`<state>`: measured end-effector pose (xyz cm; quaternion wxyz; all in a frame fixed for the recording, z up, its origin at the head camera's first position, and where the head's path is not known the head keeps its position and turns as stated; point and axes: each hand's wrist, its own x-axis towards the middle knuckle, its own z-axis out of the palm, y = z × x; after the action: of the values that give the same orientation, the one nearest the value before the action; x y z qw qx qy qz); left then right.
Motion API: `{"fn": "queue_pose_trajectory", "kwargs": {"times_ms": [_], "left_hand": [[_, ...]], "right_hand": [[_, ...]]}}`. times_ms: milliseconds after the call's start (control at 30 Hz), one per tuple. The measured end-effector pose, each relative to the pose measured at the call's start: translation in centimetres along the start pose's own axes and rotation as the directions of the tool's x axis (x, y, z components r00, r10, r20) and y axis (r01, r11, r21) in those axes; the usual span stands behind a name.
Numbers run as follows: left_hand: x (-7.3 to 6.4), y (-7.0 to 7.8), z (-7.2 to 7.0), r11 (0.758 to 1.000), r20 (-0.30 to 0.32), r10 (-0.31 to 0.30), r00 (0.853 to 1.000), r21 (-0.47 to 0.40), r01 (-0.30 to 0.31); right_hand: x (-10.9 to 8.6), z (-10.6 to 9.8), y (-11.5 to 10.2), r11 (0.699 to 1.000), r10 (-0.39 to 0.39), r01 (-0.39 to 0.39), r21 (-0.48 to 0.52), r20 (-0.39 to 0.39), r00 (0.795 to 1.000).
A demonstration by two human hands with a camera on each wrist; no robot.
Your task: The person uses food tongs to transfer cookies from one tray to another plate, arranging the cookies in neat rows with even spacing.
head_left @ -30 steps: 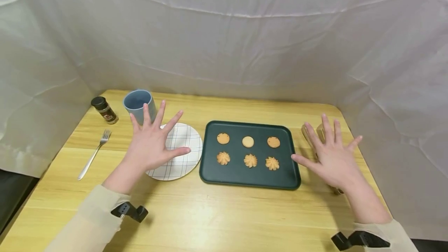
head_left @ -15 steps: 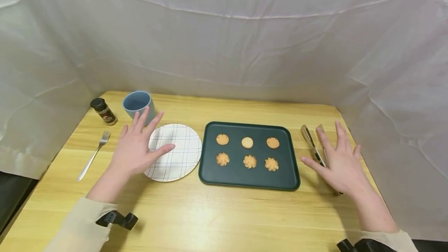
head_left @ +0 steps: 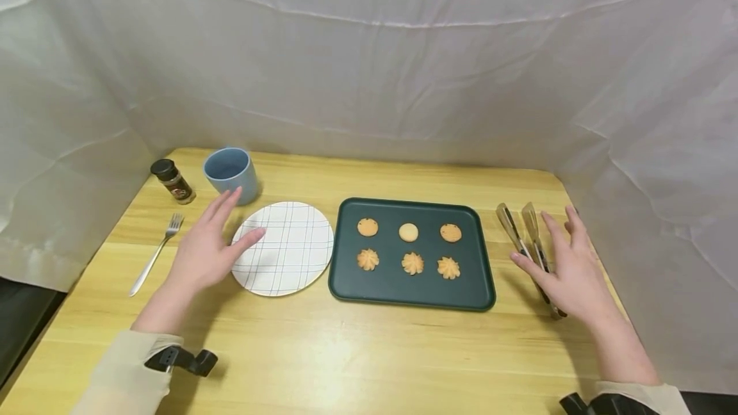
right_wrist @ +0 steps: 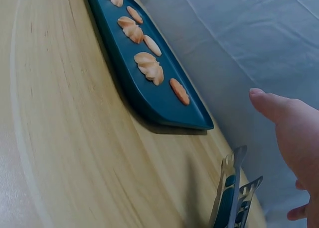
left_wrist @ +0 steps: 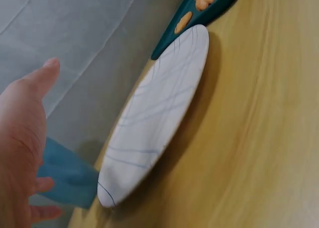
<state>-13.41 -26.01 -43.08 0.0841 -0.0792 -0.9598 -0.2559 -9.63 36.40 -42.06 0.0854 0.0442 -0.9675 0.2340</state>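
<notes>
My left hand [head_left: 203, 253] hovers at the left edge of a white plate [head_left: 291, 248] with a blue grid pattern, thumb apart from the fingers and holding nothing. Just beyond its fingertips stands a blue mug [head_left: 232, 173]. On the far side, my right hand [head_left: 573, 277] is over the handle end of metal tongs [head_left: 533, 235] with dark grips, its fingers relaxed and spread from the thumb. The right wrist view shows the tongs [right_wrist: 232, 198] below that hand. Between the hands lies a dark green tray [head_left: 412, 293] with several cookies [head_left: 412, 264] in two rows.
A fork [head_left: 154, 255] lies at the left of the wooden table [head_left: 340, 364]. Behind it is a small spice jar [head_left: 173, 182] with a black lid. Grey-white cloth [head_left: 369, 82] hangs along the back and sides of the table.
Both hands have drawn back and lowered, the left one moving leftward off the plate and the right one slightly right. Their widely spread fingers have relaxed. The tongs are more exposed.
</notes>
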Motion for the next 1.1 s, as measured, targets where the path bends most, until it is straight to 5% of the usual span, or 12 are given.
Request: {"fn": "queue_pose_trajectory", "kwargs": {"times_ms": [600, 1100], "left_hand": [[-0.3, -2.2, 1.5, 0.975, -0.030, -0.096, 0.995, -0.205, 0.088], [-0.6, -3.3, 2.2, 0.953, -0.029, -0.181, 0.983, -0.250, 0.169]], "right_hand": [[-0.6, 1.7, 2.3, 0.994, 0.016, -0.011, 0.112, -0.039, 0.999], [-0.7, 3.3, 3.3, 0.991, 0.068, -0.062, 0.116, -0.050, 0.996]]}}
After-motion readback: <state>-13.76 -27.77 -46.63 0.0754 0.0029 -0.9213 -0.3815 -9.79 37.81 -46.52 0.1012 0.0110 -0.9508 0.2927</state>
